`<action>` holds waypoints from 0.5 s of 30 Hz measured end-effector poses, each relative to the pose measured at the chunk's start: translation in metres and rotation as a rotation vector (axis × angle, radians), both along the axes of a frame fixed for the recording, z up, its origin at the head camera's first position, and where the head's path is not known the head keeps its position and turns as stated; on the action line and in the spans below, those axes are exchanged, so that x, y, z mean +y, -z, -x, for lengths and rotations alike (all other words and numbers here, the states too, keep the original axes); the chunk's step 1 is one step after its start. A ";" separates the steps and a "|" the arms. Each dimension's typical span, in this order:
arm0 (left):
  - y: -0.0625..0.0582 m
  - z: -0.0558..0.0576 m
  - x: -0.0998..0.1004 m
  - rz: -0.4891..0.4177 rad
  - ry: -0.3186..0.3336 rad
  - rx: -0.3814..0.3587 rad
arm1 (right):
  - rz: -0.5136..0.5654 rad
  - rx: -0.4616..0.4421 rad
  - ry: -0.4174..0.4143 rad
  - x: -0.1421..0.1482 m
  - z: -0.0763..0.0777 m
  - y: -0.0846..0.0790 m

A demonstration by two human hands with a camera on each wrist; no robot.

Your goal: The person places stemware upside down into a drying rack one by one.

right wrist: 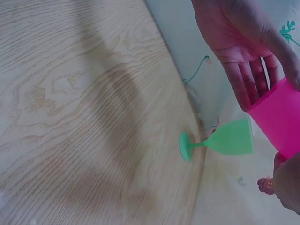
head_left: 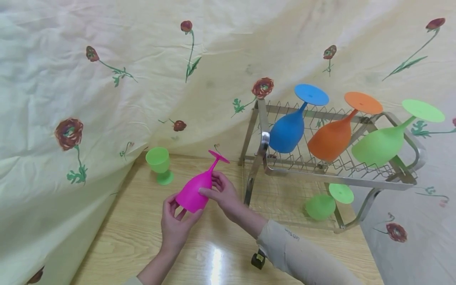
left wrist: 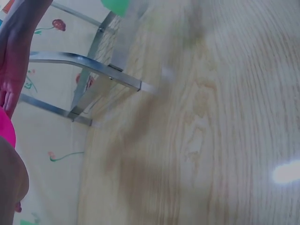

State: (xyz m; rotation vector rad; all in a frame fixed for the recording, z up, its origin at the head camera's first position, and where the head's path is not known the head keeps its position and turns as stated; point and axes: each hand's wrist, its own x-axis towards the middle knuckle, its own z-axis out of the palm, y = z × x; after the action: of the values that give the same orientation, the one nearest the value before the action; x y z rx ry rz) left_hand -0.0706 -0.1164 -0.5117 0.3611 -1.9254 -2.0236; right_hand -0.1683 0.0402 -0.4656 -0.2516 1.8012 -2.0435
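A pink plastic wine goblet [head_left: 195, 192] is tilted in both hands above the table, its rim low and its foot up to the right. My left hand [head_left: 175, 227] holds it by the rim, thumb on the near side and fingers on the far side. Around the bowl close to the stem, my right hand [head_left: 225, 196] grips with the thumb in front. Only a sliver of pink shows at the left edge of the left wrist view. Behind the hands, a green goblet [right wrist: 229, 137] stands upright on the table, touched by neither hand.
To the right stands a two-tier metal dish rack [head_left: 338, 179]. Upside down and slanted on its top tier are a blue goblet [head_left: 287, 132], an orange goblet [head_left: 331, 138] and a light green goblet [head_left: 379, 146]. Another green goblet [head_left: 320, 207] lies on the lower tier. Flowered cloth [head_left: 213, 59] hangs behind.
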 end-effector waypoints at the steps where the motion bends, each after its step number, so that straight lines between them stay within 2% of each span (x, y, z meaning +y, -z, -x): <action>1: 0.001 -0.001 0.000 0.005 0.006 -0.005 | -0.007 0.006 0.000 0.001 0.000 0.000; 10: 0.009 -0.005 0.000 0.070 0.056 -0.028 | -0.035 0.068 -0.016 0.007 -0.005 0.003; 15: 0.011 -0.008 -0.005 0.086 0.117 -0.042 | -0.083 0.100 -0.022 0.011 -0.010 0.005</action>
State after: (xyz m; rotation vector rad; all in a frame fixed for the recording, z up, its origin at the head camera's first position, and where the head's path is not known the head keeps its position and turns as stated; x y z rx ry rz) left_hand -0.0629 -0.1212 -0.5229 0.2784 -2.0964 -2.0114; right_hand -0.1583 0.0511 -0.4705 -0.3535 1.9287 -1.9682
